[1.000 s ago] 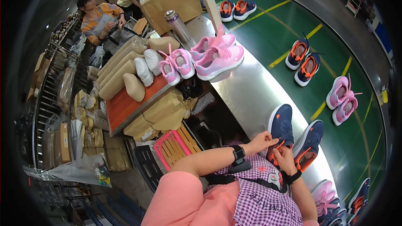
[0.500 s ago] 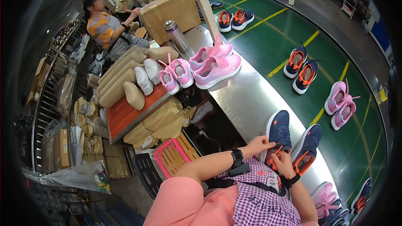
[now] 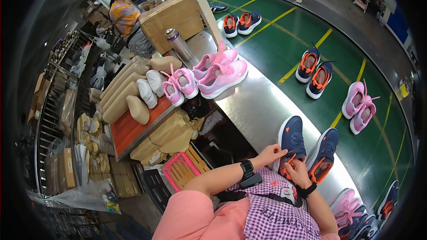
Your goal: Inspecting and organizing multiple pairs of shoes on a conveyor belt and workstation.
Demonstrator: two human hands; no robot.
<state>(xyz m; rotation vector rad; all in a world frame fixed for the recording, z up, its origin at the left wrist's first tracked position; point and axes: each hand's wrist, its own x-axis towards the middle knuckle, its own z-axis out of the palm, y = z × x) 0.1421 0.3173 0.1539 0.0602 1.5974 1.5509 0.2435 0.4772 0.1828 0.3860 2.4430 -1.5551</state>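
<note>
A navy sneaker (image 3: 292,133) with white sole and orange lining lies on the metal bench in front of me, its opening toward me. My left hand (image 3: 271,154) pinches at the left side of its opening with thumb and forefinger. At the orange-edged collar, my right hand (image 3: 298,171) is closed with bent fingers on the same sneaker. The exact bit between the fingertips is too small to make out. Its mate, another navy sneaker (image 3: 325,147), lies close on the right, untouched, with orange lining showing.
Pink sneakers (image 3: 222,80) stand farther up the metal bench (image 3: 249,102), by a steel flask (image 3: 179,44) and a cardboard box (image 3: 173,22). Wrapped tan forms (image 3: 120,98) lie on a red board at left. Several shoe pairs sit on the green belt (image 3: 342,58). A person (image 3: 126,18) is behind the box.
The view has shifted slightly. My hands stay at the same sneaker with little movement. The person behind the box has risen, and the second person beside them is no longer visible there.
</note>
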